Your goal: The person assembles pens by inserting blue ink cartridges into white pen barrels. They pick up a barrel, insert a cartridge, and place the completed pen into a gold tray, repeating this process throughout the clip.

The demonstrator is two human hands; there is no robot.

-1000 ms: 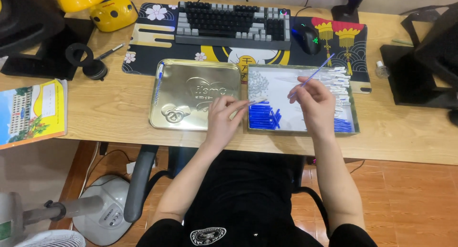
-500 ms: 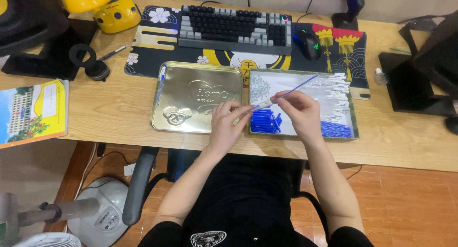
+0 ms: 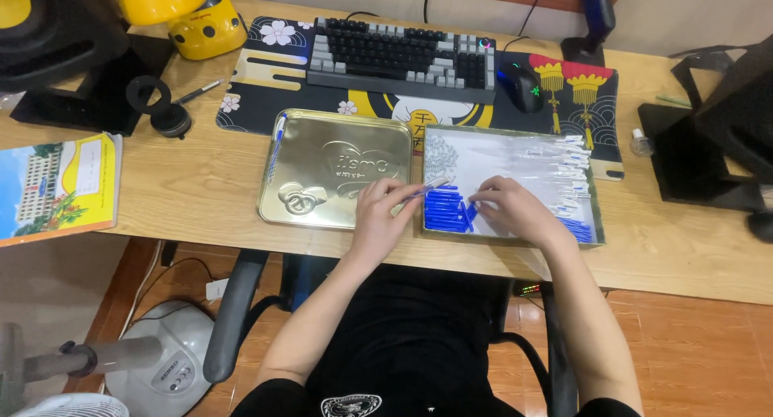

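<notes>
While both hands work over the tray (image 3: pixel 597 224), risks: left hand (image 3: pixel 380 216), at tray's left edge, pinches 1 clear pen barrel (image 3: pixel 425 188); right hand (image 3: pixel 515 209) curls onto blue caps (image 3: pixel 448 211) inside, grasp unclear. Loose pinch drops barrel.

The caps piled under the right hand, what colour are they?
Blue caps, seen in the head view.

Two hands: the left hand (image 3: pixel 385 214) and the right hand (image 3: pixel 515 209), in the middle of the frame. One gold tin lid (image 3: pixel 338 169). One tray (image 3: pixel 594 224) holding many blue pens (image 3: pixel 447 212) and clear tubes (image 3: pixel 555 163), too many to count. One keyboard (image 3: pixel 403 56) and one mouse (image 3: pixel 524 86) at the top. One book (image 3: pixel 56 187) at the left. One yellow toy (image 3: pixel 185 14) in the upper left.
</notes>
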